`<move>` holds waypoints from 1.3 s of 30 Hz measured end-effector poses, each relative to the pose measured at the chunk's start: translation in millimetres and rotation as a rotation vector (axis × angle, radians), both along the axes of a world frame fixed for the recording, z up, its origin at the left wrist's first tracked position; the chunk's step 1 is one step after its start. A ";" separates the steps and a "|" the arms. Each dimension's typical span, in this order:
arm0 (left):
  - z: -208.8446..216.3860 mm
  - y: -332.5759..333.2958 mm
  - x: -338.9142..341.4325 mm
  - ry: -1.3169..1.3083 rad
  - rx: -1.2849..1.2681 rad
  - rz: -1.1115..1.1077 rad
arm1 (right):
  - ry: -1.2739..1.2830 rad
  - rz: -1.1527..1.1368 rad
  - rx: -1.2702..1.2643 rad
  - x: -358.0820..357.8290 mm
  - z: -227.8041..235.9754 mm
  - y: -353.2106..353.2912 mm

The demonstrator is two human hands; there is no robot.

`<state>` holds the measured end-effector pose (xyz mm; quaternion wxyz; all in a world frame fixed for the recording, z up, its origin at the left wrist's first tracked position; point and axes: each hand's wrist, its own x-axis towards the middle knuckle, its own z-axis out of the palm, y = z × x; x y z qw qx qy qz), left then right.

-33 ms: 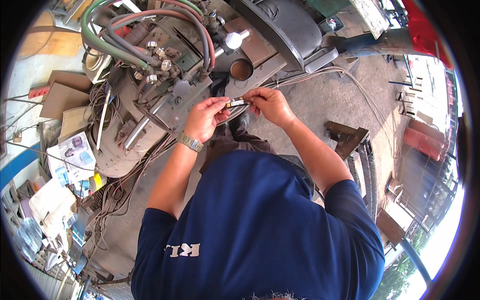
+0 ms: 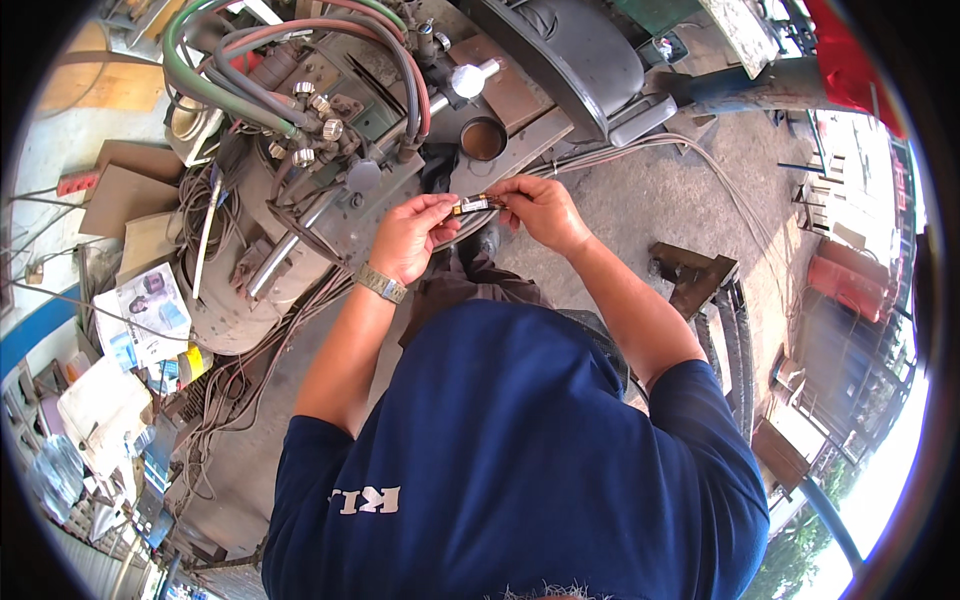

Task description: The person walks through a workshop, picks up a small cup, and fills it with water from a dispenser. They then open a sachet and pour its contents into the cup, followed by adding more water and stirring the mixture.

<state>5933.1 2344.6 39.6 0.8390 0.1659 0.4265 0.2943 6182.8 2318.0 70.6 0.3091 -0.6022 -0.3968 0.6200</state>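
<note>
Hands unmoved above concrete floor

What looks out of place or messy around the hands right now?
Nothing odd at the hands: left hand and right hand pinch a small metal fitting. To the left, loose cables sprawl tangled across the floor.

My hands, left and right, pinch a small fitting, brassy metal with a dull gleam. On my wrist sits a watch band of brushed steel links. My shirt is matt navy cloth. Ahead, the hoses look like smooth rubber, green, grey and red, with shiny metal couplings. The machine body is grimy, dull steel. The floor is rough, dusty concrete.
</note>
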 end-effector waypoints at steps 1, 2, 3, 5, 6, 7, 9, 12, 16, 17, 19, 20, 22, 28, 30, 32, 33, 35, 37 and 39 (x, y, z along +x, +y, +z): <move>-1.2 0.4 0.8 0.013 0.004 -0.002 | -0.033 0.015 0.019 0.3 1.8 0.0; -2.1 0.4 1.2 0.025 0.008 -0.003 | -0.019 0.023 0.022 1.0 2.1 -0.2; -2.8 0.1 1.9 0.034 0.021 0.001 | -0.006 0.030 0.024 1.9 2.4 -0.5; 0.5 -1.8 4.0 0.055 0.039 0.009 | 0.013 0.036 0.044 1.5 -0.4 -4.4; -0.2 -2.1 3.9 0.055 0.030 0.001 | 0.017 0.035 0.064 1.0 -4.7 -7.6; -3.0 0.2 4.1 0.055 0.024 -0.007 | 0.021 0.034 0.088 -0.6 -5.0 -7.3; -7.2 3.0 3.3 0.016 -0.021 -0.018 | -0.165 0.127 0.346 -2.3 -3.5 -6.2; -10.2 1.4 -2.3 -0.077 -0.150 -0.045 | -0.328 0.247 0.516 -3.9 7.8 -4.2; -18.2 -7.0 -8.1 -0.138 -0.253 -0.114 | -0.323 0.321 0.615 0.0 5.5 -5.5; -19.7 -9.4 -8.9 -0.147 -0.266 -0.124 | -0.324 0.345 0.635 0.1 8.2 -5.6; -21.3 -13.7 -7.1 -0.133 -0.246 -0.122 | -0.336 0.331 0.657 -0.7 10.5 -7.2; -21.4 -15.1 -5.6 -0.127 -0.235 -0.121 | -0.343 0.323 0.668 -1.1 11.1 -7.5; -20.4 -16.9 -2.4 -0.115 -0.210 -0.099 | -0.366 0.301 0.684 -1.4 7.7 -7.3; -19.4 -18.5 11.8 0.030 0.020 -0.063 | -0.375 0.148 0.428 -7.2 1.8 -6.8; -15.9 -20.0 18.4 0.079 0.110 -0.058 | -0.370 0.094 0.372 -6.5 -3.0 -7.1; -12.8 -20.3 24.5 0.131 0.199 -0.063 | -0.367 0.045 0.367 -6.9 -8.1 -7.6; -14.1 -21.1 26.7 0.204 0.279 -0.096 | -0.360 0.026 0.321 -6.5 -11.1 -8.8; -15.2 -20.5 31.2 0.351 0.441 -0.158 | -0.348 -0.010 0.235 -4.3 -12.5 -8.4; -10.6 -17.6 32.1 0.403 0.471 -0.162 | -0.287 -0.049 0.159 -2.8 -10.5 -8.1; -9.5 -14.9 32.9 0.403 0.450 -0.149 | -0.255 -0.070 0.098 -2.0 -7.7 -7.6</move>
